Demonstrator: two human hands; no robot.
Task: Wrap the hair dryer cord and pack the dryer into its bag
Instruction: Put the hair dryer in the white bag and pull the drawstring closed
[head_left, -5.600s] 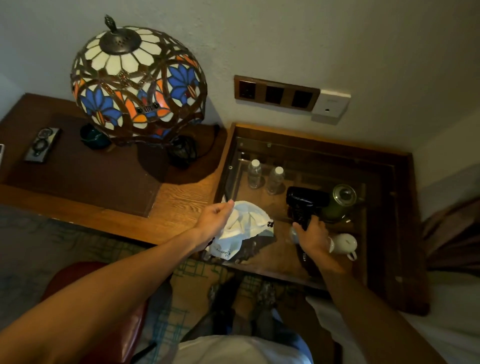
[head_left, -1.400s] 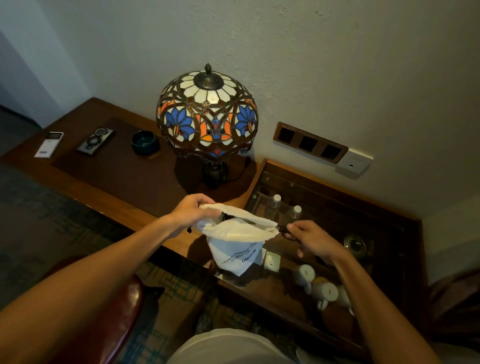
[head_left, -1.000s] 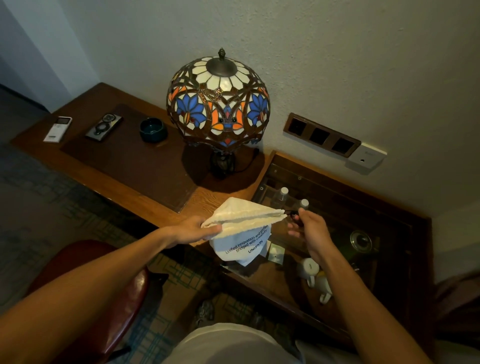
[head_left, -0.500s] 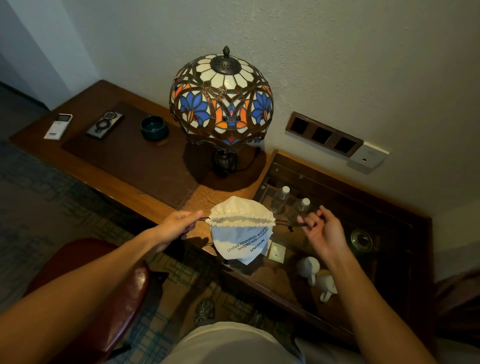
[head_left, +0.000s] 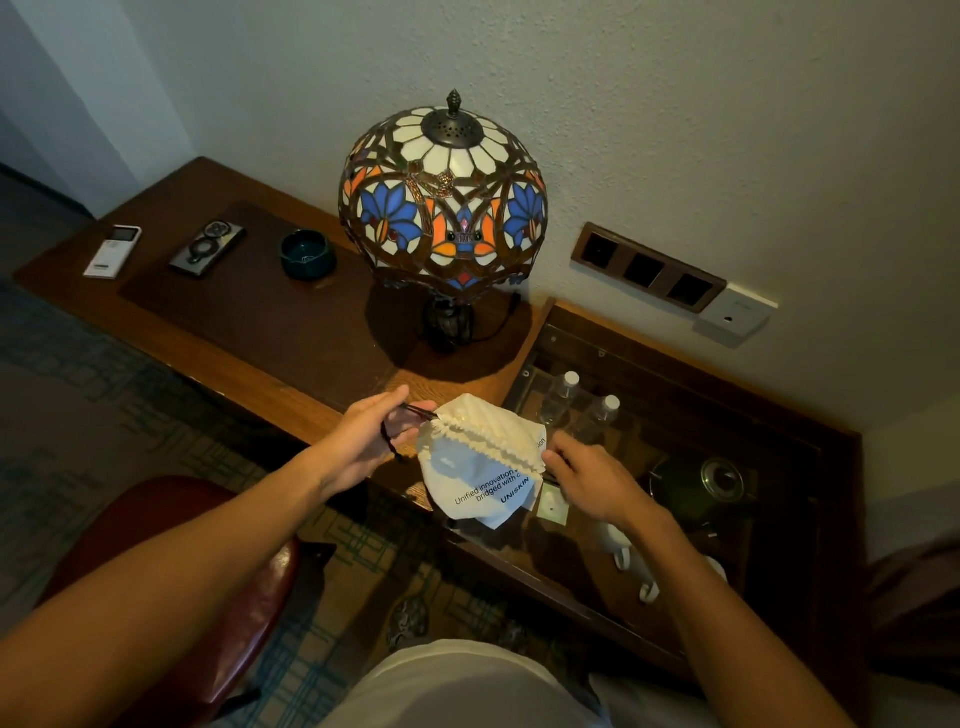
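Bag cinched nearly shut, drawstring held at both ends; task looks close to done.

Near: left hand (head_left: 363, 441) pinches the dark drawstring (head_left: 402, 423) at the bag's left end; right hand (head_left: 592, 480) has its fingers closed at the right end, likely on the cord there, though that cord is hardly visible. The white bag (head_left: 480, 465) hangs between them above the surface (head_left: 311, 387) edge, mouth gathered tight. Dryer not visible, presumably inside, so wrapping can't be confirmed. Left: finish cinching, set the bag down. Farther: stained-glass lamp (head_left: 444, 195).
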